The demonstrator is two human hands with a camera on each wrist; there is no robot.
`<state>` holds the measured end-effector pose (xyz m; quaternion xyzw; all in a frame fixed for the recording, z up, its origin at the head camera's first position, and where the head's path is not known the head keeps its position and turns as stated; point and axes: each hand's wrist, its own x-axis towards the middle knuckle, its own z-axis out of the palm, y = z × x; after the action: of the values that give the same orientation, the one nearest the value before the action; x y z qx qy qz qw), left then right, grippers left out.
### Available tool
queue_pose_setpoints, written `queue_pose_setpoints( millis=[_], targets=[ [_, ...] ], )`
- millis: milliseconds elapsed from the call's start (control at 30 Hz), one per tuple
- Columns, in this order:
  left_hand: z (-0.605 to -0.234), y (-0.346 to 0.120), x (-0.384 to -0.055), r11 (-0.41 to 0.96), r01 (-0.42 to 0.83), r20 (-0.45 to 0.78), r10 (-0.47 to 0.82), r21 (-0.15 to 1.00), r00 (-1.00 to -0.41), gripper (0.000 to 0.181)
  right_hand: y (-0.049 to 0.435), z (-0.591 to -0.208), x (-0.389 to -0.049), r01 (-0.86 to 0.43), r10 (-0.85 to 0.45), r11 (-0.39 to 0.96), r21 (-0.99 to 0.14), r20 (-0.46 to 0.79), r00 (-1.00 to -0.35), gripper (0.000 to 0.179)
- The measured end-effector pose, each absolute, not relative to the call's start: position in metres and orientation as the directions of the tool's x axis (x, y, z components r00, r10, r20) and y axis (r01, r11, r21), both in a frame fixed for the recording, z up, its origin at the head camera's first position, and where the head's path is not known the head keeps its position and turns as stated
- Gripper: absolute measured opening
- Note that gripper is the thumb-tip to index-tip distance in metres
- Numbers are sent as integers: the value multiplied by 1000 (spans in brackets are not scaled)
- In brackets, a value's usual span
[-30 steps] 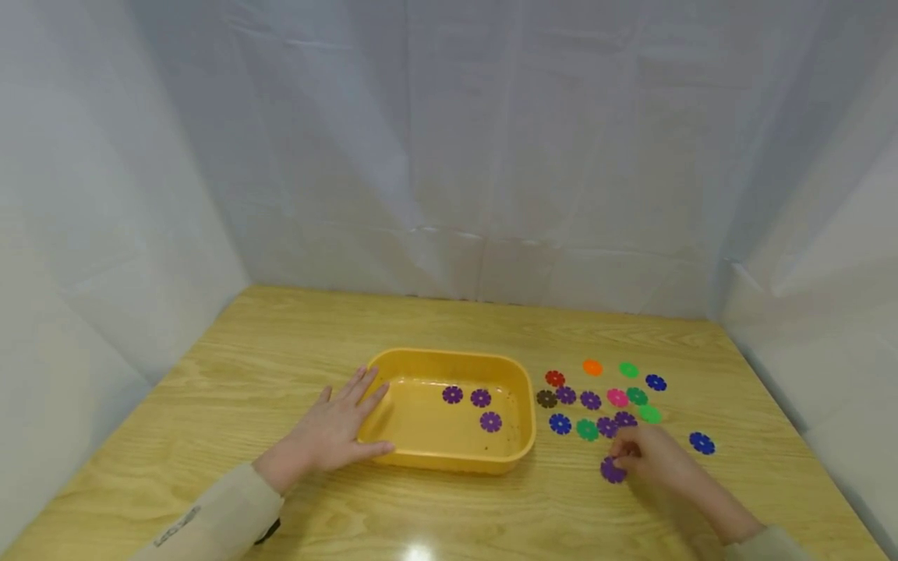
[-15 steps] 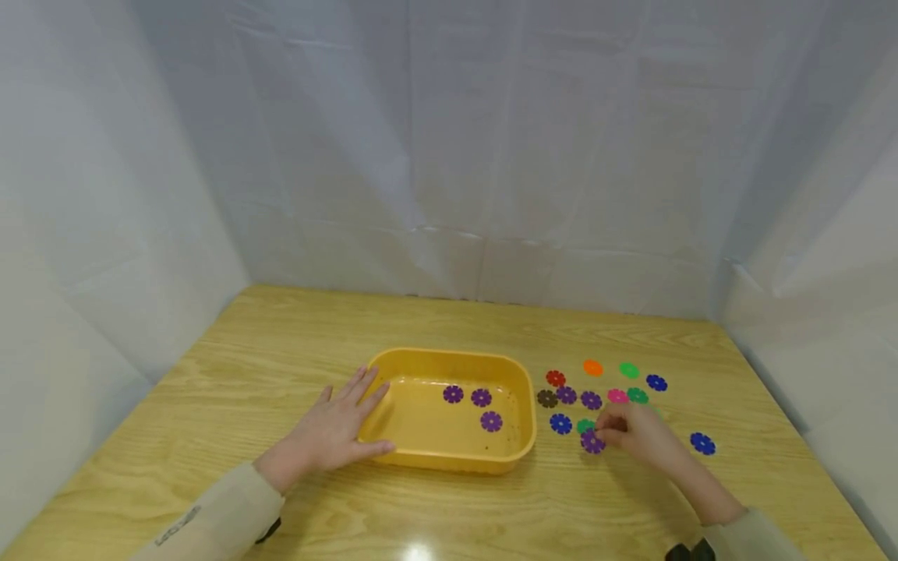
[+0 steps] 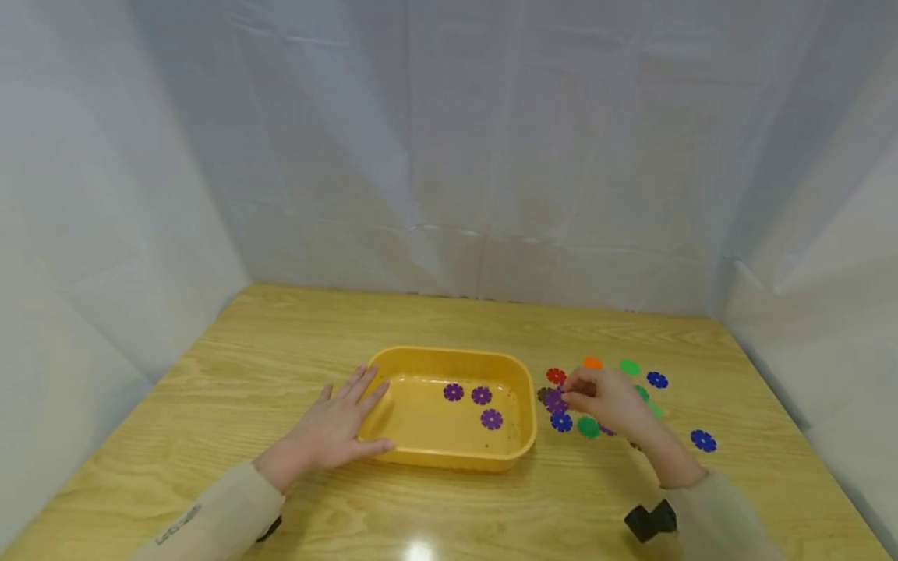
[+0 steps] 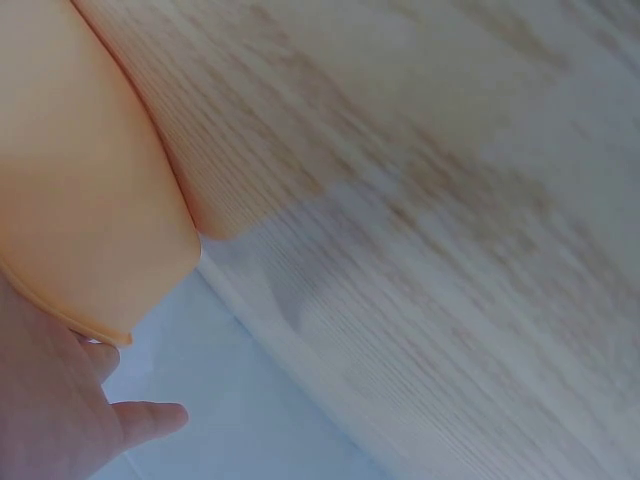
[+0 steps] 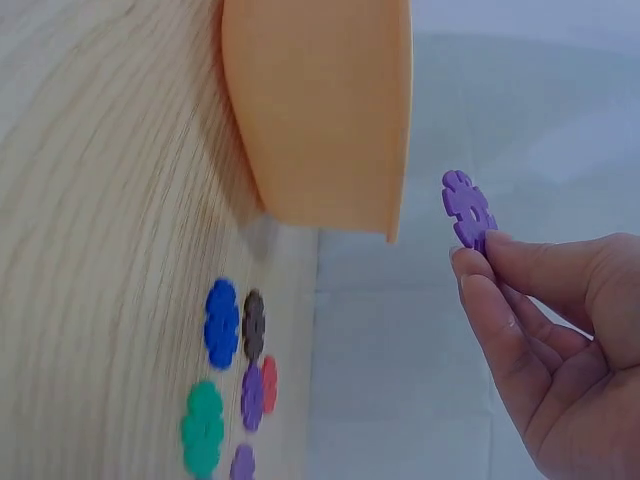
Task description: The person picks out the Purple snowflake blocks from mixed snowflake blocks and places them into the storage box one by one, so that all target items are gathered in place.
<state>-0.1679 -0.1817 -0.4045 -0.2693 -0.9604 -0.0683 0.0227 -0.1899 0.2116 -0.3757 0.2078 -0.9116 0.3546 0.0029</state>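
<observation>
Between thumb and fingertips my right hand (image 3: 609,399) pinches a purple snowflake disc (image 5: 468,210), raised above the loose discs just right of the yellow basin (image 3: 449,463). My left hand (image 3: 335,427) rests with spread, straight fingers on the basin's left rim; the left wrist view shows part of that hand (image 4: 50,400) against the rim. Inside the basin lie three purple discs (image 3: 491,419). Below the held piece, in the right wrist view, are a blue disc (image 5: 221,323), a brown disc (image 5: 254,325) and a green disc (image 5: 203,430).
More discs are scattered on the wooden table (image 3: 295,514) right of the basin, among them a red disc (image 3: 556,375), an orange disc (image 3: 592,363) and a lone blue disc (image 3: 703,440). A pale curtain (image 3: 449,156) encloses the table's back and sides.
My right hand has lifted the purple disc from the table's near right and carried it left and away from me, toward the basin. My left hand and the basin have stayed in place.
</observation>
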Motion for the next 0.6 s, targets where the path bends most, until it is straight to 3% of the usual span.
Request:
queue_pose_setpoints(
  millis=[600],
  targets=[
    [-403, -179, -168, 849, 516, 66, 512, 113, -857, 85, 126, -381, -213, -408, -490, 573, -711, 101, -866, 4]
  ],
)
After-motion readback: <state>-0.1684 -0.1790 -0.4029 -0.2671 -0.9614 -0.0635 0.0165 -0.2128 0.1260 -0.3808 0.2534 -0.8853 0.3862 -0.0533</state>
